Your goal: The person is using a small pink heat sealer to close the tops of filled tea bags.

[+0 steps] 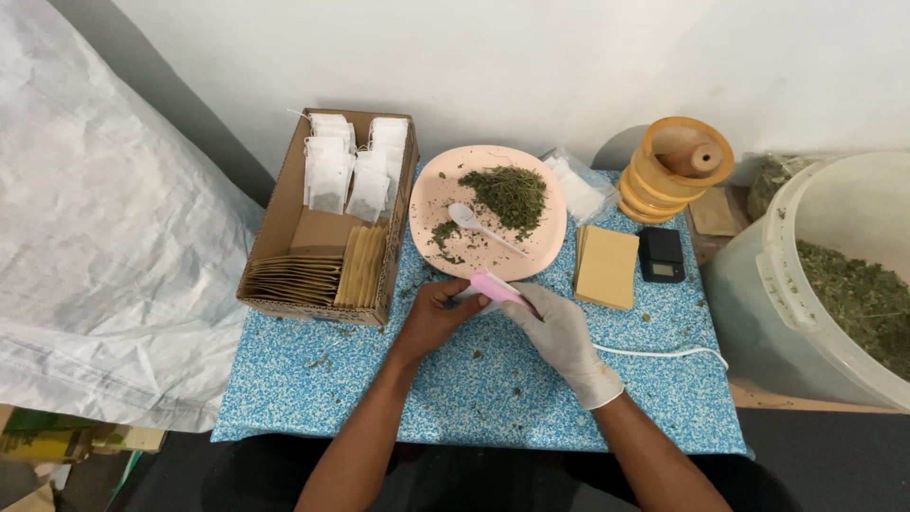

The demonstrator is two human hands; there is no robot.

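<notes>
Head view. The left hand, bare, and the right hand, in a white glove, are meeting just below the centre of the blue speckled counter, both sets of fingers closing on a small pink tool and what appears to be a small white sachet beneath it; the sachet is mostly hidden by the thumbs, so its fill cannot be told. Judging by the pink tool's size and look, it is probably light and rigid and best gripped along its body, whereas the sachet is likely thin, limp and easily torn, calling for a pinch at its edges. At 12 o'clock from the hands, a pink plate is carrying dried green herb and a white spoon. At 10 o'clock, a cardboard box is holding white tea bags and tan envelopes. At 1 o'clock, a tan stack and a black pocket scale are lying side by side, an orange spool behind them. At 3 o'clock, a white bucket of herb is standing off the counter; a white cord is trailing near the right wrist. Scattered crumbs are littering the surface.
</notes>
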